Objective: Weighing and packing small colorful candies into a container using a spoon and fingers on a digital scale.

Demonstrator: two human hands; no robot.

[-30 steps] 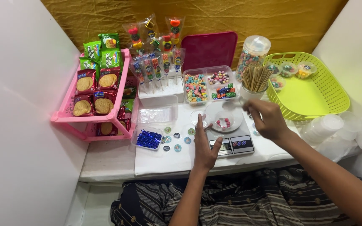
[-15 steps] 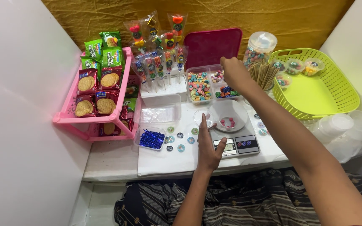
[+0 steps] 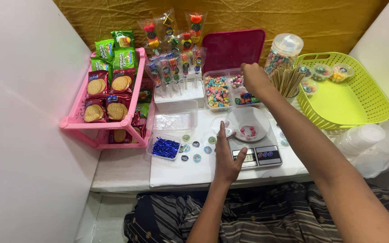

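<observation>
Since 0.5 s: your right hand stays bunched over the candy tray, pinching unclear; left hand rests flat, empty, beside the scale.

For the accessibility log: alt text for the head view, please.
The right hand reaches into a divided tray of coloured candies while the left hand rests by a small scale holding a bowl of pink candies.

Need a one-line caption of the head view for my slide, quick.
Right hand reaches into the divided candy tray while left hand rests by the scale holding a bowl of pink candies.
</observation>
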